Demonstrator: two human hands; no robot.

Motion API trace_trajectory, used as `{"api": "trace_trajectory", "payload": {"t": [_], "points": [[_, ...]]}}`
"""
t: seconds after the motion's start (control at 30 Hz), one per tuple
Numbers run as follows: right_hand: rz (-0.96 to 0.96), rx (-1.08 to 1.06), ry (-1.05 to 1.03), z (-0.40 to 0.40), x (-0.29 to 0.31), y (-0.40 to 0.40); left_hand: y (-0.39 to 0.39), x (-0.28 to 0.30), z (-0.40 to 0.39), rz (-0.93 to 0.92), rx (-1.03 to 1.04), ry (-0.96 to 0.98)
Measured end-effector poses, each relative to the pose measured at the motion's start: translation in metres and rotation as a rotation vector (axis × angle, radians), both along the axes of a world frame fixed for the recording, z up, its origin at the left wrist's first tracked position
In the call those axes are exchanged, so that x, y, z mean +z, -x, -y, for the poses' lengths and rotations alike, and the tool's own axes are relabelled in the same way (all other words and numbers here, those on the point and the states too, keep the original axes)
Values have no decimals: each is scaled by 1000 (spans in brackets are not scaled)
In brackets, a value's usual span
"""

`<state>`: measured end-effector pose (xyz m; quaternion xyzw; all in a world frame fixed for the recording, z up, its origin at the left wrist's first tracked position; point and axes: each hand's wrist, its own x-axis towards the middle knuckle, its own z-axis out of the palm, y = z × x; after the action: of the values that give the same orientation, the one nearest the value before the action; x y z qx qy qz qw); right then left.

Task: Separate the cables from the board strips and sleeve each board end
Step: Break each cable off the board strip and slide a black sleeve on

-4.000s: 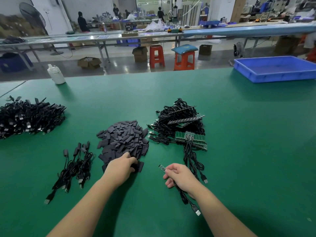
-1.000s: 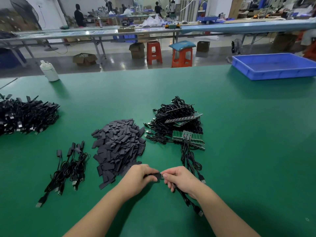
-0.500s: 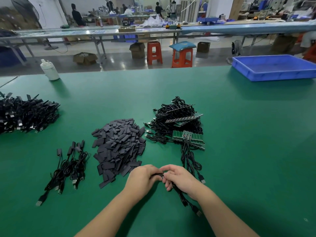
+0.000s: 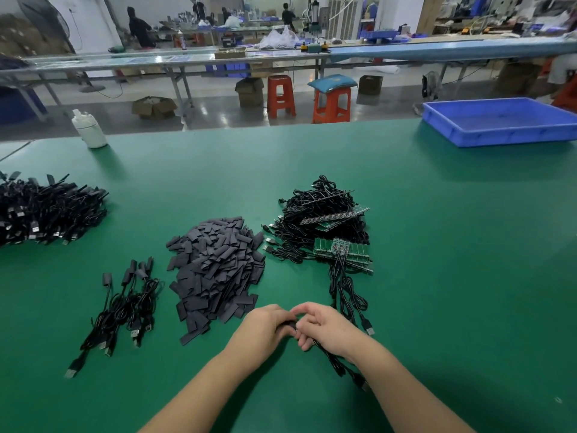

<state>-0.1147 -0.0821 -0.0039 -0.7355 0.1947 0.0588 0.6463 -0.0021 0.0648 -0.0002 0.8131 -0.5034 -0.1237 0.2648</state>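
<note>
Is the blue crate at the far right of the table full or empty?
Empty as far as visible: the blue crate shows only its bare blue floor; the near wall hides a strip.

no legible text or labels anywhere

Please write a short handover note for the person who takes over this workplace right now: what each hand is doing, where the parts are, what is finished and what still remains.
Left hand and right hand meet at the near table edge, both pinching one black sleeve on a cable end; the cable trails under the right wrist.
Loose sleeves are piled in the centre.
Unseparated board strips with tangled cables lie to the right of that pile.
Done: a small bunch of sleeved cables on the near left, and a large heap on the far left.
Left: finish this sleeve, then work through the strips.
</note>
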Motion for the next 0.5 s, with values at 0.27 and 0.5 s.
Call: {"api": "trace_trajectory", "payload": {"t": [0.27, 0.5], "points": [[-25, -120, -104, -3, 4, -2, -5, 8, 2, 98, 19, -29], [-26, -130, -101, -9, 6, -2, -5, 12, -1, 120, 58, -5]]}}
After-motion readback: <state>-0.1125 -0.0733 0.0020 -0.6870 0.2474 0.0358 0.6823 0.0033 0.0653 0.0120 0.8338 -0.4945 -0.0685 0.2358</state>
